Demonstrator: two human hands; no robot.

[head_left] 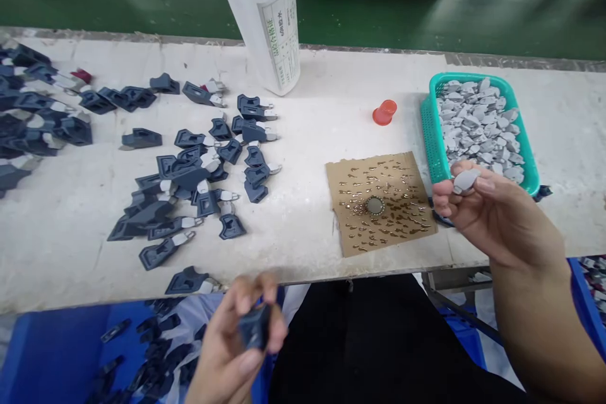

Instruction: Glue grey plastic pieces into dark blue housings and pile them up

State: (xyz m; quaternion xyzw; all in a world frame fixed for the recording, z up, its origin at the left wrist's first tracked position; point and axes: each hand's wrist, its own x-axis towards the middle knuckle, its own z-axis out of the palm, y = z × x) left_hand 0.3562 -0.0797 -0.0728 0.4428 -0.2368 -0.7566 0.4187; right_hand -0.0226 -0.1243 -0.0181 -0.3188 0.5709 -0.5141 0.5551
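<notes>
My left hand [237, 341] is low in the view, just off the table's front edge, and pinches a dark blue-grey moulded part [254, 327] between fingers and thumb. My right hand [492, 218] is raised at the right, holding a small grey flat piece [466, 180] in its fingertips. That hand is just above the near corner of a teal plastic basket [433, 132] heaped with similar grey pieces. A brown cardboard sheet [350, 202] dotted with amber glue lies to the left of my right hand, with a round metal-rimmed disc [375, 205] at its centre.
Many dark blue-grey parts with pale tips [199, 183] lie scattered across the left of the white table [71, 246]. A tall white labelled bottle [265, 19] and a red cap [384, 112] stand at the back. A blue bin [57, 341] holding dark parts sits below the front edge.
</notes>
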